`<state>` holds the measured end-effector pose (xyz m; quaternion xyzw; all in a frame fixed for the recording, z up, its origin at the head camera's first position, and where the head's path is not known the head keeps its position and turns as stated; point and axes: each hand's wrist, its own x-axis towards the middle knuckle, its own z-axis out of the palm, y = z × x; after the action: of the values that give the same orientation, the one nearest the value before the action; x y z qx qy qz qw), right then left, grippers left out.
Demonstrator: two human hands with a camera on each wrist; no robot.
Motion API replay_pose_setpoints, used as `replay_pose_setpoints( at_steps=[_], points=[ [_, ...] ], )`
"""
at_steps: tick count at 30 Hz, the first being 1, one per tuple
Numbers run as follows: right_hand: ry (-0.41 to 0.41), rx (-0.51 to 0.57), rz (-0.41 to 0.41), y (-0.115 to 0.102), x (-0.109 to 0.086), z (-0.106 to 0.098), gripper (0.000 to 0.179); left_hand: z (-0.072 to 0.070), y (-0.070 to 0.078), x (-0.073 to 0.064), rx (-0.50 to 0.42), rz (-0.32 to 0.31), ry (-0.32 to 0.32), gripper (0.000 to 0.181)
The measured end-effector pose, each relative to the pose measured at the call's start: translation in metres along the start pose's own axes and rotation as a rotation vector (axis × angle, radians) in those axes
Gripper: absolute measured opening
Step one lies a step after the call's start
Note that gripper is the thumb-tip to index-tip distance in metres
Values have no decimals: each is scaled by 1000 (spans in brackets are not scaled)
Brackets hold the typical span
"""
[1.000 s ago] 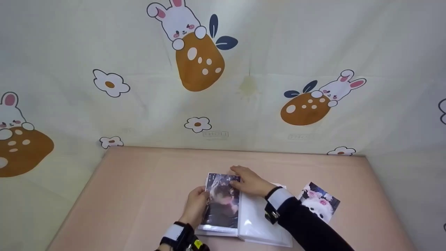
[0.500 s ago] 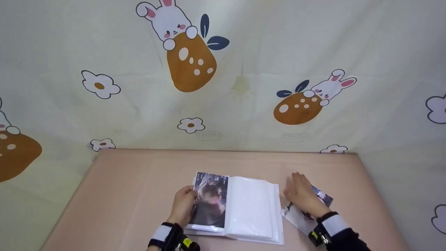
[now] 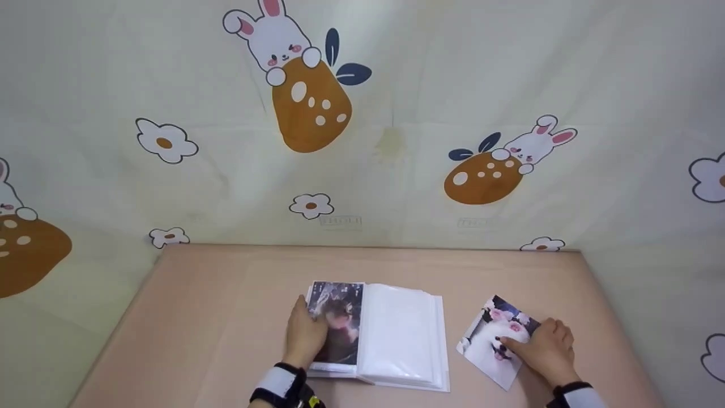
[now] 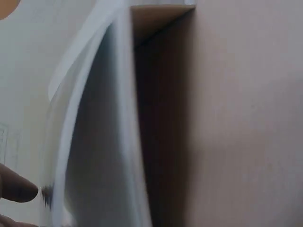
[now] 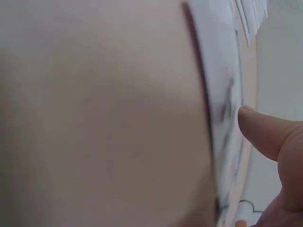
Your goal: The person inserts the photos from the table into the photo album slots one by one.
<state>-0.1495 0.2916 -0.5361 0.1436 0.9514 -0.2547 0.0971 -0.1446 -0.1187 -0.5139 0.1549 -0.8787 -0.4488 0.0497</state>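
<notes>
A white photo album (image 3: 399, 334) lies spread open on the table. Its left page shows a dark photo with a pinkish patch (image 3: 342, 323), and its right side shows white, glossy sleeves. My left hand (image 3: 304, 334) holds the album's left edge, thumb over the page; its fingers are partly hidden. In the left wrist view, the album's edge (image 4: 128, 118) stands off the table over a dark shadow. To the right, a loose photo of a white fluffy dog with pink flowers (image 3: 487, 345) lies slantwise. My right hand (image 3: 546, 348) pinches its right edge, thumb on top.
The pinkish-tan table (image 3: 226, 317) runs back to a pale cloth wall (image 3: 408, 187) printed with rabbits and flowers. A gap of bare tabletop separates the album from the dog photo.
My right hand has left the album's left page, moved right over the dog photo and come to its right edge, uncovering most of it. My left hand has stayed at the album's left edge.
</notes>
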Motion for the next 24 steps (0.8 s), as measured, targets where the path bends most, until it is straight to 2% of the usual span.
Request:
replay_pose_setpoints(
  at_steps=[3,6,10,15,20,24],
  points=[
    [5,4,20,2,-1,1,121,14,9,-8,208,75,-1,70],
    [-10,19,17,0,-1,2,117,30,19,-17,301,133,-33,73],
    [-13,55,19,-4,-1,5,109,51,28,-26,304,204,-72,76],
    [52,117,13,-10,-1,10,87,69,31,-32,296,258,-132,83],
    [107,137,38,-16,2,8,74,76,27,-34,340,273,-165,83],
    [74,161,25,-16,4,3,69,77,27,-35,373,290,-172,78]
  ],
)
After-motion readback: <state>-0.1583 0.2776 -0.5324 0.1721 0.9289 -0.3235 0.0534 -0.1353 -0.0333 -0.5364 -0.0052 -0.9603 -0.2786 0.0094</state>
